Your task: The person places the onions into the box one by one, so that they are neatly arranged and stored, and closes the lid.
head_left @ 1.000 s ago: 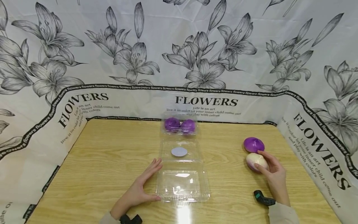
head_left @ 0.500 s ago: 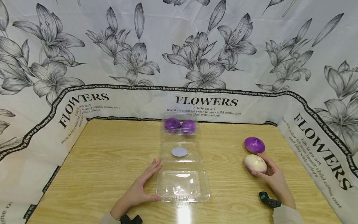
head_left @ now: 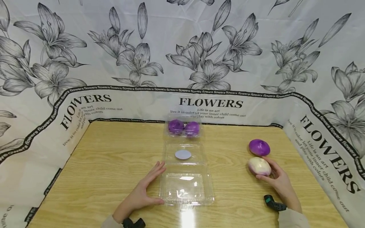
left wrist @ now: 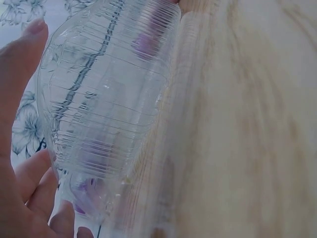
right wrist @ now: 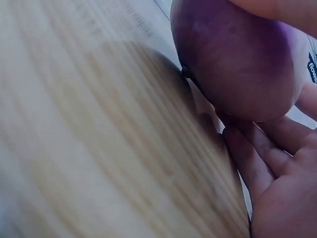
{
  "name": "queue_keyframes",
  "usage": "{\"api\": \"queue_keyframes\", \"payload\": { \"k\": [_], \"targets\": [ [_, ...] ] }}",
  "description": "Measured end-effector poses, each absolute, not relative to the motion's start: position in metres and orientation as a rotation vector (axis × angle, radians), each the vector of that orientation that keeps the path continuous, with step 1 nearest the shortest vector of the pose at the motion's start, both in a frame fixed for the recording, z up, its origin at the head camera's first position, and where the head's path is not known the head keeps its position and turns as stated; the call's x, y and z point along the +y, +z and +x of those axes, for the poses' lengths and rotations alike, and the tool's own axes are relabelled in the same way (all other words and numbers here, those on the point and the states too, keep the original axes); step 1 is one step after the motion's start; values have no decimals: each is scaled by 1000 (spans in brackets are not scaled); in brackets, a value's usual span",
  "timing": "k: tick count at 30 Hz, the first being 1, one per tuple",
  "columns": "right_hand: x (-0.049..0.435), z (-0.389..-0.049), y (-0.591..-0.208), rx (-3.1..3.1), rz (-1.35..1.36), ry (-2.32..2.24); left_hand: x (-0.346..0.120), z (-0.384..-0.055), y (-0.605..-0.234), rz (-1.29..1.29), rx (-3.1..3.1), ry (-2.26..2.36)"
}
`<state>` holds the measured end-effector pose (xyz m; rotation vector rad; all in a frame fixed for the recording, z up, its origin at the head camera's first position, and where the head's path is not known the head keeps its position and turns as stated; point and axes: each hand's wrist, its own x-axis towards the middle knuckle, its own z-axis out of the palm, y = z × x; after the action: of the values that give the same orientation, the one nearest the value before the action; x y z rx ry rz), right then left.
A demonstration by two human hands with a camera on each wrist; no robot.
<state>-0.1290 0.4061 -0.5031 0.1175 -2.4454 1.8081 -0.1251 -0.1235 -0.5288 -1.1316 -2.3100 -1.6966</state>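
Note:
On the right of the table in the head view, my right hand (head_left: 280, 180) holds a round turnip-like vegetable (head_left: 259, 167) between thumb and fingers. It is cream on top and purple lower down; the right wrist view shows its purple side (right wrist: 237, 59) with a small dark nub low over the table. Just behind it lies a second, wholly purple one (head_left: 259, 147). My left hand (head_left: 141, 186) has its fingers spread, fingertips and thumb right at the left edge of an unfolded clear plastic clamshell box (head_left: 186, 186). The flat middle part carries a white oval label (head_left: 183, 154).
Two more purple vegetables (head_left: 176, 126) sit in clear plastic at the far end, against the back cloth. A white cloth with printed flowers (head_left: 211, 107) walls the wooden table (head_left: 114, 152) at the back and both sides.
My right hand has shifted slightly right and turned the vegetable, its cream side now more upward and the vegetable a little farther left. The left hand and clear box have not moved.

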Motion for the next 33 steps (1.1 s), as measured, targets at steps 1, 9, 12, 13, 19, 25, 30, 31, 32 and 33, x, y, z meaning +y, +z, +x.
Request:
{"api": "queue_keyframes", "payload": {
  "k": [1, 9, 12, 13, 19, 25, 30, 31, 32, 33],
  "targets": [
    [406, -128, -502, -2438, 111, 1819, -123, -125, -529, -1136, -2306, -1700],
    [401, -128, -502, -2326, 181, 1932, -122, -126, -532, -1140, -2301, -1706],
    [396, -130, -505, -2268, 232, 2001, -122, -125, -529, -1130, -2303, -1704],
    [394, -131, -505, -2254, 245, 2015, -122, -124, -526, -1129, -2300, -1709],
    [381, -136, -506, -2184, 306, 2067, -120, -116, -500, -1122, -2298, -1735],
    [358, -138, -505, -1968, 440, 2189, -121, -121, -517, -1126, -2290, -1710],
    [339, -138, -504, -1820, 551, 2278, -123, -125, -532, -1146, -2278, -1690],
    [336, -138, -504, -1809, 568, 2286, -123, -125, -532, -1149, -2277, -1693],
    [332, -138, -504, -1799, 587, 2296, -123, -125, -532, -1150, -2277, -1695],
    [329, -138, -505, -1794, 607, 2304, -124, -125, -532, -1148, -2281, -1697]
  ]
}}
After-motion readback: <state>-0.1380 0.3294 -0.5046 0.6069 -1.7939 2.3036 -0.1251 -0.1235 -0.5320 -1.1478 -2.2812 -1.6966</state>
